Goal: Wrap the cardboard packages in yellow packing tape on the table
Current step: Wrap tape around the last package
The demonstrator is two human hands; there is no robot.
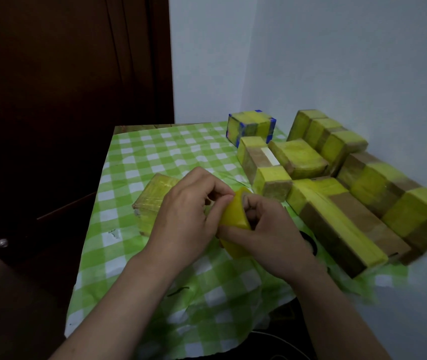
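tape roll (234,219): centre of frame, over the table (155,152)
single package (152,201): left of roll
package pile (350,201): right side, against wall (337,61)

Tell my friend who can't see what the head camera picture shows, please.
The left hand and right hand hold a roll of yellow tape over a green checked tablecloth. A taped package lies just left; more taped cardboard packages sit right, by the wall.

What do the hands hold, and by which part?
The yellow tape roll. The right hand grips its side at the core; the left hand pinches its outer band near the top.
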